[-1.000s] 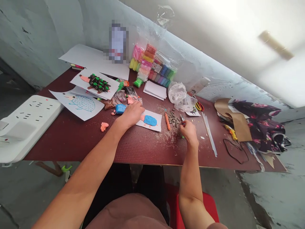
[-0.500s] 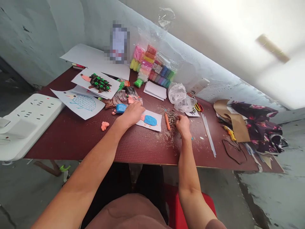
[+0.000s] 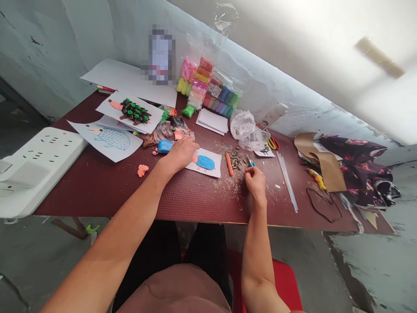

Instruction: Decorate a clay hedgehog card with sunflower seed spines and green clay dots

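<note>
Our left hand lies flat across the corner of a white card, its fingers slightly apart and clamped on nothing. On that card sits a blue clay body with a pink clay head. Just left of the hand is a blue clay lump, and a pink clay crumb lies farther off on the dark red surface.

Our right hand is low over the surface, near a pile of sunflower seeds. Its fingers are drawn together just under a small blue-tipped tool, and we cannot tell whether they clamp it. An orange clay stick lies between the seeds and the card. Fine shavings are scattered left of the hand.

Farther up the surface are a hedgehog picture covered in seeds and green clay, packs of coloured clay, a plastic bag, scissors and clear glue sticks.
</note>
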`<state>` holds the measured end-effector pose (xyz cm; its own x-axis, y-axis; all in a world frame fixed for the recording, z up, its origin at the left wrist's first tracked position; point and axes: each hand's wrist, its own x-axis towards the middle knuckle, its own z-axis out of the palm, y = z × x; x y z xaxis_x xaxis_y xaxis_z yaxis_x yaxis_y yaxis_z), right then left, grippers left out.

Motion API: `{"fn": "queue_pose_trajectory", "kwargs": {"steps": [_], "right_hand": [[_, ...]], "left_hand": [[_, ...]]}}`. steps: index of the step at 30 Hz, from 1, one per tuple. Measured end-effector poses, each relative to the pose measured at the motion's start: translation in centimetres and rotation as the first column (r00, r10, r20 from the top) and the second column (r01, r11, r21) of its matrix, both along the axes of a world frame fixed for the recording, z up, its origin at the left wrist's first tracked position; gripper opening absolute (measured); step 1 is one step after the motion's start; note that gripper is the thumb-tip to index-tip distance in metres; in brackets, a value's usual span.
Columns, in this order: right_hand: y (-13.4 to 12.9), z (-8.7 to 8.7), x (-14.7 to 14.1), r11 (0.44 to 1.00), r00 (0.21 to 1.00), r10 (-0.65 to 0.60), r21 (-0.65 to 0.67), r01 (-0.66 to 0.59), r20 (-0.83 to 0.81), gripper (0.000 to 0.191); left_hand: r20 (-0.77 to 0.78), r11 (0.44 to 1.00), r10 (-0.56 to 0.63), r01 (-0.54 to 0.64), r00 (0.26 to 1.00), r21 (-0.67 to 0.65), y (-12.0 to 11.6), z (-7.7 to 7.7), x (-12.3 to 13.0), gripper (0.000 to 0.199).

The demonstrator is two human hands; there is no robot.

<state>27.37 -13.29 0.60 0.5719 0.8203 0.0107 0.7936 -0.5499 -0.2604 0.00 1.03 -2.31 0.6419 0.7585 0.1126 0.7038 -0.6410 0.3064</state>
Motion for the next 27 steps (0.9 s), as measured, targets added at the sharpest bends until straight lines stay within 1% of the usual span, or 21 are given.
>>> {"fn": "queue_pose_trajectory", "kwargs": {"steps": [3,4,6,8,10,13,16,19,21,22,23,24,25,27], "right_hand": [[-1.9,1.1,-0.3,0.981,0.984,-0.055,-0.174,0.085,0.169,0.033],[-2.3,1.5,-0.3,0.973,0.976,-0.066,-0.202,0.109,0.209,0.033],[-2.6,2.3,-0.3,0.977,0.963,-0.080,-0.173,0.127,0.257,0.033],[-1.8,2.7,-0.5,0.988,0.973,-0.023,-0.144,0.058,0.231,0.031],[-0.4,2.6,-0.8,0.989,0.983,0.048,-0.149,-0.022,0.175,0.027],[1.7,1.5,-1.4,0.983,0.987,0.098,-0.165,-0.076,0.130,0.026],[2.5,0.6,-1.3,0.981,0.982,0.142,-0.153,-0.122,0.126,0.022],[1.9,0.5,-0.6,0.992,0.989,0.100,-0.086,-0.091,0.107,0.017],[1.4,0.8,-0.3,0.998,0.998,0.052,0.024,-0.053,0.047,0.012],[1.3,1.0,-0.4,0.994,0.999,0.049,0.097,-0.048,-0.012,0.009],[1.4,1.2,-0.6,0.983,0.993,0.078,0.171,-0.061,-0.093,0.008],[1.6,1.3,-1.0,0.968,0.973,0.135,0.235,-0.089,-0.187,0.008],[2.1,1.4,-1.6,0.950,0.936,0.207,0.286,-0.123,-0.284,0.010],[3.3,1.4,-3.1,0.918,0.835,0.356,0.326,-0.227,-0.420,0.015]], "left_hand": [[-0.019,1.000,-0.002,0.002,1.000,0.000,0.0,0.1,0.0,0.031],[-0.023,1.000,0.000,0.000,1.000,-0.002,0.0,0.1,0.0,0.031],[-0.029,1.000,0.009,-0.009,1.000,-0.004,-0.1,0.2,0.0,0.032],[-0.027,1.000,0.017,-0.017,0.999,-0.001,-0.1,0.2,0.1,0.033],[-0.022,1.000,0.014,-0.014,1.000,0.005,-0.1,0.1,0.1,0.032],[-0.022,1.000,0.004,-0.003,1.000,0.008,0.0,0.1,0.1,0.032],[-0.017,1.000,0.007,-0.007,1.000,0.009,0.0,-0.1,0.1,0.034],[0.007,1.000,0.012,-0.012,1.000,0.004,0.0,-0.2,0.1,0.033],[0.010,1.000,0.010,-0.010,1.000,0.001,-0.1,-0.1,0.1,0.032],[0.006,1.000,0.009,-0.009,1.000,0.000,-0.1,-0.1,0.1,0.032],[-0.001,1.000,0.007,-0.007,1.000,0.000,-0.2,0.0,0.1,0.032],[-0.007,1.000,0.007,-0.007,1.000,-0.002,-0.2,0.1,0.1,0.033],[-0.012,1.000,0.008,-0.008,1.000,-0.005,-0.3,0.2,0.1,0.033],[-0.013,1.000,0.008,-0.009,1.000,-0.012,-0.3,0.2,0.1,0.033]]}}
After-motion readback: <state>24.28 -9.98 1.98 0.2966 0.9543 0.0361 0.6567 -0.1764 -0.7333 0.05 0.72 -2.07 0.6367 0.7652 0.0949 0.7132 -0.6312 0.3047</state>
